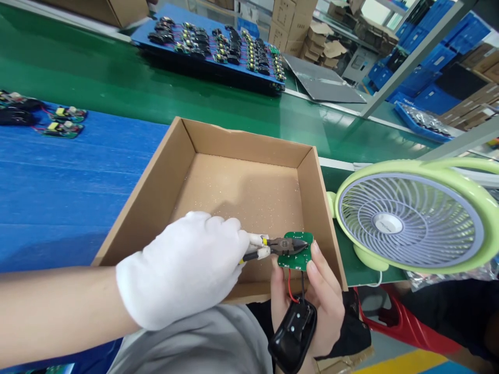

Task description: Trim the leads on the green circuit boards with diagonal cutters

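Note:
My left hand (187,267), in a white glove, is closed around the handles of diagonal cutters (286,245). Their dark jaws lie against the face of a green circuit board (296,259). The bare fingers of my right hand (323,296) pinch that board by its edges. Red and black wires run from the board down to a black plastic housing (294,332), which rests against my right palm. Both hands are over the near right part of an open cardboard box (241,179), whose floor is scattered with small pale bits.
A green fan (413,223) stands right of the box. Circuit boards with black housings (66,122) lie on the blue mat (78,176) at left. A blue tray (210,67) at the back holds rows of similar boards. Near the lower right is a red stool (413,327).

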### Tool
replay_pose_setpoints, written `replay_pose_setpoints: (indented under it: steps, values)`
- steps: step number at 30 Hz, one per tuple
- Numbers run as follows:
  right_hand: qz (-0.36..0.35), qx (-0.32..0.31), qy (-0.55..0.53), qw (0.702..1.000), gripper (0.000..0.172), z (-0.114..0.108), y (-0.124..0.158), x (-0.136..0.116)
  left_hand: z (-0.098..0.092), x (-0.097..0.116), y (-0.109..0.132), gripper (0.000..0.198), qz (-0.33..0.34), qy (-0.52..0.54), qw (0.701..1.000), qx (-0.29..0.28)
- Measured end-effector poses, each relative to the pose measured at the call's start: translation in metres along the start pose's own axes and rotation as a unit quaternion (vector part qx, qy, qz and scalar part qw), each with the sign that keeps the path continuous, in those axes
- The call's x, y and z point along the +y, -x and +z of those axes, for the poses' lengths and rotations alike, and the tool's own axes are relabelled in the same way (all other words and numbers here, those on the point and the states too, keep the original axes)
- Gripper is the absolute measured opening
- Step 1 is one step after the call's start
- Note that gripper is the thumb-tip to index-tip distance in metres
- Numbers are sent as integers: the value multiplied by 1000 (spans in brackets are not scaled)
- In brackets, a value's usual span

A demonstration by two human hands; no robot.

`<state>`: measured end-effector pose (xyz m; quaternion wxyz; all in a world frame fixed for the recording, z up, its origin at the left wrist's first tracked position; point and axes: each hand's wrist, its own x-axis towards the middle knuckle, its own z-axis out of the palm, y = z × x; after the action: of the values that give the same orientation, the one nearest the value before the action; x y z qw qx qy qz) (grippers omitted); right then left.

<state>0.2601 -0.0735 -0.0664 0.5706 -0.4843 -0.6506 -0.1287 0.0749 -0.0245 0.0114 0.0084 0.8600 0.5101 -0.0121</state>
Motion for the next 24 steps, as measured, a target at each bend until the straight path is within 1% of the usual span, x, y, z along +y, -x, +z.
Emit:
replay_pose_setpoints:
  steps: [3,7,10,13,16,19,24]
  values:
    - [1,1,-1,1000,53,0,1,0,-2,2,-2,17,-22,5,1000,-8]
    - [4,7,-8,1000,50,0,3,1,-4,5,-2,15,-23,19,999,-20]
    - [-1,6,2,1000,57,0,5,3,-3,5,0,20,-28,28,999,-26]
    - [-16,-4,16,1000,65,-1,6,5,0,4,2,20,-26,27,999,-19]
    - [-17,0,11,1000,68,-1,7,4,3,3,3,18,-16,22,1000,4]
    - [-12,14,14,1000,66,-1,7,2,5,1,6,17,10,17,999,33]
    - [-5,27,8,1000,53,-3,6,-2,7,-1,9,24,44,-2,994,104]
